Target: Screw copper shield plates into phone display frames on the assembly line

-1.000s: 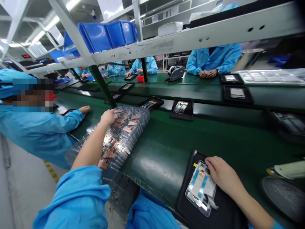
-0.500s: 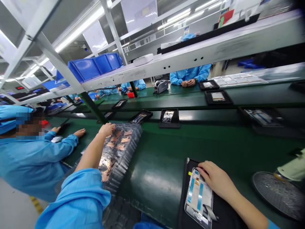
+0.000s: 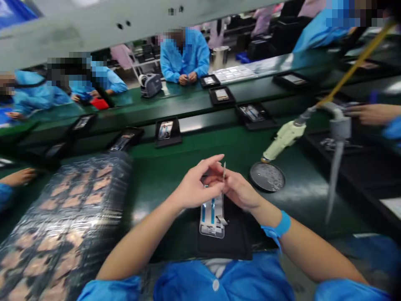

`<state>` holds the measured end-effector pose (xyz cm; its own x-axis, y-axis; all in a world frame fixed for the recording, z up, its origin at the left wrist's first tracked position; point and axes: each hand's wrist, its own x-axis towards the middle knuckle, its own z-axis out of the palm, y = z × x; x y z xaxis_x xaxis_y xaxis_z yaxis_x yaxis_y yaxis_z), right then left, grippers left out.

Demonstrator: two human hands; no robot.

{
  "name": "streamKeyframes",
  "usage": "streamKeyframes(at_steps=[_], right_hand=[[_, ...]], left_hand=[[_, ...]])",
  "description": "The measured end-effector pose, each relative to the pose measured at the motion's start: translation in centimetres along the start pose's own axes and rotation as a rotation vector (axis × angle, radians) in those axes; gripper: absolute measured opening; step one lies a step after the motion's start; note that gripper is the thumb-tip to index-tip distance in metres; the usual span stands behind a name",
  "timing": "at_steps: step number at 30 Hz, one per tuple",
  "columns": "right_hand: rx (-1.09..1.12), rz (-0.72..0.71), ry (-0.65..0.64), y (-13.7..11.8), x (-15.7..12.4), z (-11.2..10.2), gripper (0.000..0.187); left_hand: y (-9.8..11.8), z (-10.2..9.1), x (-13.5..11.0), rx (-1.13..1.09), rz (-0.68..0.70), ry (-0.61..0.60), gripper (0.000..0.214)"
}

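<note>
Leftward no more, my left hand point(image 3: 200, 184) has swung from the clear tray point(image 3: 121, 179) at eight o'clock to my right hand point(image 3: 239, 190), which pinches a thin piece point(image 3: 224, 170); left grip, I can't tell. Phone point(image 3: 208, 219) lies at six o'clock.

The person wears a bright blue garment point(image 3: 253, 278) with one round white button point(image 3: 215, 285). Just above this button, some whitish cloth point(image 3: 216, 266) is visible. On its left and right are blue sleeves point(image 3: 109, 288), ending below the elbows. Up and right from the button, a light blue band point(image 3: 283, 224) with a loose end surrounds the right wrist.
</note>
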<state>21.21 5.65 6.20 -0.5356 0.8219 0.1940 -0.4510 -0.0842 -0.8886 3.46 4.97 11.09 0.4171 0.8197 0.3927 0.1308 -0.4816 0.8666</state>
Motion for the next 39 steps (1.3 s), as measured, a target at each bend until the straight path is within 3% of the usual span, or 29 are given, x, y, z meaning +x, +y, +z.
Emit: streamKeyframes(at_steps=[2,4,8,10,13,17,26,39], right_hand=[[0.066,0.062,0.031,-0.4,-1.1,-0.2,0.044],[0.057,0.095,0.084,-0.4,-2.1,-1.0,0.038],[-0.111,0.117,0.232,0.9,-2.6,-3.5,0.038],[-0.285,0.057,0.308,1.9,-2.1,-4.4,0.038],[-0.635,-0.088,0.32,2.9,-1.5,-4.8,0.03],[-0.918,-0.09,0.284,3.7,-2.0,-4.4,0.021],[-1.156,-0.025,0.282,5.1,-2.7,-2.9,0.016],[-1.164,-0.029,0.218,5.1,-2.7,-3.0,0.016]], left_hand=[[-0.8,2.2,-0.7,-0.122,-0.03,-0.013,0.064],[-2.1,2.4,-1.6,-0.129,-0.04,-0.031,0.069],[-5.2,0.9,-4.3,0.289,-0.071,-0.043,0.055],[-6.6,0.6,-5.8,0.521,-0.135,-0.071,0.042],[-7.9,0.9,-7.6,0.661,-0.179,-0.154,0.036],[-7.6,1.7,-8.9,0.655,-0.2,-0.144,0.03],[-7.2,2.4,-11.0,0.625,-0.149,-0.09,0.032],[-7.7,2.8,-11.2,0.628,-0.134,-0.067,0.031]])
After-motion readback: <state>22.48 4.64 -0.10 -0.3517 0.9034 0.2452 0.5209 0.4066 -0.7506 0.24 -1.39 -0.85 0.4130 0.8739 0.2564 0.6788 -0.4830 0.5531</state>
